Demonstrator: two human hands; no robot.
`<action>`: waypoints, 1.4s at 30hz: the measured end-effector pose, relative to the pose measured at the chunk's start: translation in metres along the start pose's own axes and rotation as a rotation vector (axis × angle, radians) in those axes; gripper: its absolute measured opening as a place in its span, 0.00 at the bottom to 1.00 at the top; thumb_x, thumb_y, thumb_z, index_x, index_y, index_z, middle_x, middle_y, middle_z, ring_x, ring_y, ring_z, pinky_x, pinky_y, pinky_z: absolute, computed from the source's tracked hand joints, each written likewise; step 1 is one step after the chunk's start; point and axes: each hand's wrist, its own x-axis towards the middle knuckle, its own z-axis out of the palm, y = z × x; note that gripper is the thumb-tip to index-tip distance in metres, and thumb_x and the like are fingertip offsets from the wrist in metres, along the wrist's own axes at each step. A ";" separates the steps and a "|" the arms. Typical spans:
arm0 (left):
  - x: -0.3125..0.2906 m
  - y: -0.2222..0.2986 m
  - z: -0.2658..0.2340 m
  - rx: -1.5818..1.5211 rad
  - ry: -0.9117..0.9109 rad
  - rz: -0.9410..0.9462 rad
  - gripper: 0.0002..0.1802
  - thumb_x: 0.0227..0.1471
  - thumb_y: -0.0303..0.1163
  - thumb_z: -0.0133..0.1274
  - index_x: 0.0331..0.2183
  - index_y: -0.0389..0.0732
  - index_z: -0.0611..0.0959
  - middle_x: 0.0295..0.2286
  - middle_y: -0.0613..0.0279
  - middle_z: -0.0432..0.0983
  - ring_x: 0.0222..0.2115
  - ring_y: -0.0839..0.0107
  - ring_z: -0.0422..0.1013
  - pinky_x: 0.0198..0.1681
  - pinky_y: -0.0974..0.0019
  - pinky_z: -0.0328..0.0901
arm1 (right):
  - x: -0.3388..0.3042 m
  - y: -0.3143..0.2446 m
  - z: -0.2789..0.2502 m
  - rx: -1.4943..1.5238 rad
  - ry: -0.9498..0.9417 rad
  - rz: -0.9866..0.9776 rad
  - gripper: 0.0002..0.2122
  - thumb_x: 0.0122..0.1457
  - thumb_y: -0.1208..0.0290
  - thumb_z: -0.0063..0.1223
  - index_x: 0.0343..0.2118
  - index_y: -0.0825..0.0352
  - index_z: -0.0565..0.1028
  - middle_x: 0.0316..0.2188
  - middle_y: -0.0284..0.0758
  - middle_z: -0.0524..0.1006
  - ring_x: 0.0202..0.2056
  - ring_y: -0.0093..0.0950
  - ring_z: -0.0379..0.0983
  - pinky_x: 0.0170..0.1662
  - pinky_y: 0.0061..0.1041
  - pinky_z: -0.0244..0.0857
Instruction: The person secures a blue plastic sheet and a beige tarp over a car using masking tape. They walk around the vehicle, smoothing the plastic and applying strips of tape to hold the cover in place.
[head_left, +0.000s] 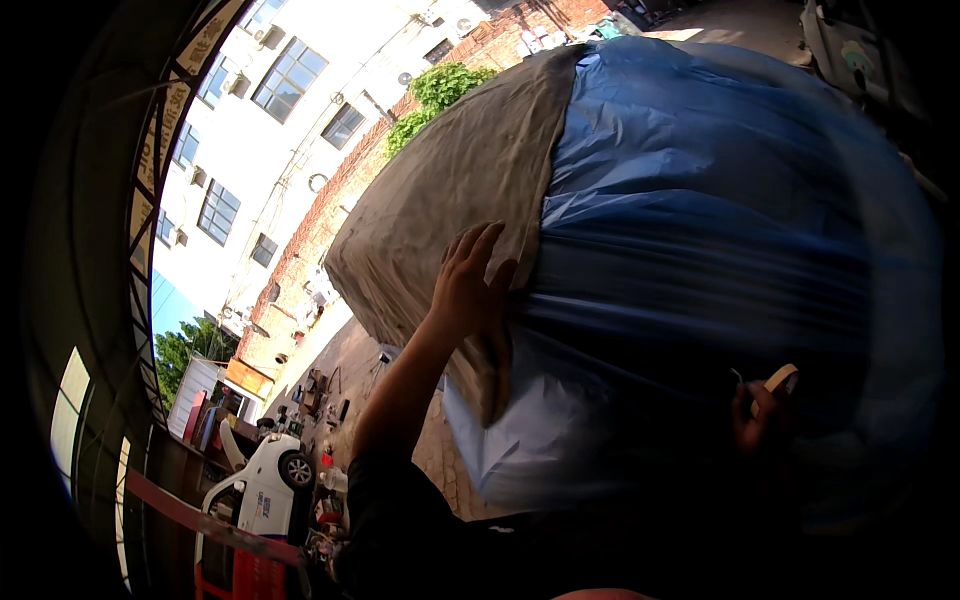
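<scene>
A large bulky shape in front of me is draped with a grey-brown cloth (450,170) on its left part and shiny blue plastic sheeting (690,150) on its right. My left hand (468,285) reaches up to the cloth near its border with the sheeting. Its fingers are extended, the thumb apart, and the palm lies against or just over the cloth; contact is hard to judge. In deep shadow at lower right, my right hand (752,425) is closed around a pale yellow roll of tape (775,385), in front of the sheeting. What lies under the covers is hidden.
A white car (265,490) stands at lower left, with scattered tools and parts (325,400) on the ground beside it. A red metal beam (215,525) crosses in front of the car. Beyond are a brick wall (320,220) and a white building (270,140).
</scene>
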 end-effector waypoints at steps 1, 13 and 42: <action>0.000 -0.011 0.010 -0.037 -0.007 -0.109 0.31 0.57 0.41 0.54 0.58 0.36 0.72 0.59 0.47 0.66 0.61 0.51 0.60 0.65 0.53 0.53 | 0.001 -0.001 -0.002 -0.003 -0.006 0.002 0.16 0.57 0.79 0.61 0.46 0.66 0.68 0.29 0.39 0.76 0.28 0.33 0.74 0.27 0.30 0.66; -0.051 -0.006 0.045 -0.057 -0.280 0.093 0.37 0.60 0.50 0.51 0.63 0.37 0.66 0.65 0.47 0.55 0.69 0.54 0.45 0.70 0.51 0.40 | -0.007 -0.004 0.004 -0.082 0.010 0.003 0.16 0.56 0.83 0.62 0.45 0.67 0.69 0.32 0.41 0.77 0.31 0.36 0.75 0.33 0.33 0.69; -0.081 -0.010 0.063 -0.038 0.227 0.006 0.35 0.50 0.56 0.57 0.54 0.43 0.77 0.46 0.53 0.66 0.53 0.53 0.58 0.57 0.51 0.49 | 0.264 -0.121 0.232 0.179 -0.717 0.936 0.21 0.43 0.68 0.76 0.36 0.73 0.77 0.29 0.39 0.81 0.22 0.23 0.75 0.19 0.25 0.62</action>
